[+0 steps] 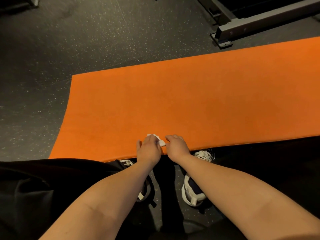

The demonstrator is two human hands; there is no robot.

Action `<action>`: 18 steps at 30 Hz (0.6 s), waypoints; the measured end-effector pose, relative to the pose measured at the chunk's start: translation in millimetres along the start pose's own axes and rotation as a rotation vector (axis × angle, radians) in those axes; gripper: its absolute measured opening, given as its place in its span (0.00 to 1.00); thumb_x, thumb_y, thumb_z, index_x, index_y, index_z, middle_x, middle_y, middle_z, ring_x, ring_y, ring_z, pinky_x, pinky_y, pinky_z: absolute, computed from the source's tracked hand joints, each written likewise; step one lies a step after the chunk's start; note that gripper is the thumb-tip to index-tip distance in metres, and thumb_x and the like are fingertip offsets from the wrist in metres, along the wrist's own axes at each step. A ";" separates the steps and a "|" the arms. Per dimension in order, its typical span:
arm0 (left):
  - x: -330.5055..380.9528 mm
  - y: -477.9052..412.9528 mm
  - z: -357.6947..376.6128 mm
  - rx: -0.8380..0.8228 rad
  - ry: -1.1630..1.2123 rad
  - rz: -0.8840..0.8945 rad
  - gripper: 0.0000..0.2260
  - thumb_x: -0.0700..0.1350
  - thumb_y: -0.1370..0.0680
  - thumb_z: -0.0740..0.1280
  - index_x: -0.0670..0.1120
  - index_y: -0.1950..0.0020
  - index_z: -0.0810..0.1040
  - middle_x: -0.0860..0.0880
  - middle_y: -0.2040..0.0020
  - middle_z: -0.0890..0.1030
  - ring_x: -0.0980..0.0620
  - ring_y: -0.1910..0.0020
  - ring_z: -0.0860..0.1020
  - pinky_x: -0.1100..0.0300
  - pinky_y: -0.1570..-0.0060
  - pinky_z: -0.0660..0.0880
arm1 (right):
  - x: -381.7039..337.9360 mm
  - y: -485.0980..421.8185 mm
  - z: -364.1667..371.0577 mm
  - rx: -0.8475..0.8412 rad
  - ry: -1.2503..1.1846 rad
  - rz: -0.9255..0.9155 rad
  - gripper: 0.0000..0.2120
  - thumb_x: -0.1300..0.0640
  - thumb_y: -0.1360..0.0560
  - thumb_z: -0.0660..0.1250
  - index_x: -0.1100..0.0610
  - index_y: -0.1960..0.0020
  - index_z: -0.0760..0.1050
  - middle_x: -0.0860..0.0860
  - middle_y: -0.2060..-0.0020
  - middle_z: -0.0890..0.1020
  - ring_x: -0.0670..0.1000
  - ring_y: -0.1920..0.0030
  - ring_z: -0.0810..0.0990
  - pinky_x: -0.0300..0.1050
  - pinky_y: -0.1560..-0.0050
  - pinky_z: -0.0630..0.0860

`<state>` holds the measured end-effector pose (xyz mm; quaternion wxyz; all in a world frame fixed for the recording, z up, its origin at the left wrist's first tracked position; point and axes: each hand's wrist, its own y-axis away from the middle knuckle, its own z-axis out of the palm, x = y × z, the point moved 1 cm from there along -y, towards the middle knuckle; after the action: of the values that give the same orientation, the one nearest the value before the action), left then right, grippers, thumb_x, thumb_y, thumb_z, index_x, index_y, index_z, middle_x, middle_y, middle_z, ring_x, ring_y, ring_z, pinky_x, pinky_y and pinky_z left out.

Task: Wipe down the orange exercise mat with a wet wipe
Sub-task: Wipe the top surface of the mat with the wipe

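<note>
Pressing the wet wipe (161,142) onto the near edge of the orange mat (190,101), at lower centre of the frame, the left hand (149,148) curls its fingers over it to scrub. The right hand (176,146) rests just beside, probably steadying the mat; whether it pinches the wipe is unclear.

A plain, bright orange exercise mat (173,101) stretches across a dark charcoal floor (86,40) flecked all over with pale speckles. At the mat's near edge, a crumpled wipe (161,143) shows white. Nearer still, shoes (194,196) are white with dark navy panels and white laces, beside black clothing (43,187) at near left. Far right, a metal frame (259,21) is dull grey, its foot tinged blue.
</note>
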<state>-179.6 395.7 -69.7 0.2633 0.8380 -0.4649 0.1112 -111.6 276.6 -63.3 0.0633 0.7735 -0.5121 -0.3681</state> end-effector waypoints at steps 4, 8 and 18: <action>6.4 1.1 5.0 -0.124 0.090 0.073 0.12 0.46 0.15 0.54 0.49 0.34 0.70 0.46 0.23 0.68 0.48 0.22 0.61 0.45 0.22 0.48 | -9.5 -3.7 -2.5 0.060 -0.027 -0.020 0.19 0.57 0.15 0.55 0.54 0.25 0.68 0.52 0.29 0.72 0.56 0.28 0.66 0.51 0.30 0.67; 3.6 2.4 2.5 -0.153 0.063 0.111 0.21 0.50 0.15 0.52 0.51 0.21 0.59 0.49 0.21 0.65 0.51 0.20 0.58 0.45 0.21 0.45 | -16.8 -10.6 -0.5 0.055 -0.070 -0.049 0.19 0.56 0.15 0.54 0.53 0.25 0.69 0.52 0.29 0.73 0.55 0.28 0.66 0.54 0.29 0.67; -30.5 -1.0 -22.5 -0.072 -0.208 -0.084 0.23 0.51 0.14 0.49 0.51 0.18 0.54 0.51 0.17 0.50 0.52 0.19 0.45 0.42 0.22 0.43 | -38.6 -15.8 24.6 0.048 0.014 -0.125 0.22 0.56 0.15 0.54 0.52 0.21 0.63 0.50 0.24 0.68 0.53 0.23 0.60 0.52 0.23 0.58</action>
<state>-194.0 430.4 -64.3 0.2482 0.8536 -0.4580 -0.0042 -123.3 323.3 -69.1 0.0253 0.8077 -0.4712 -0.3536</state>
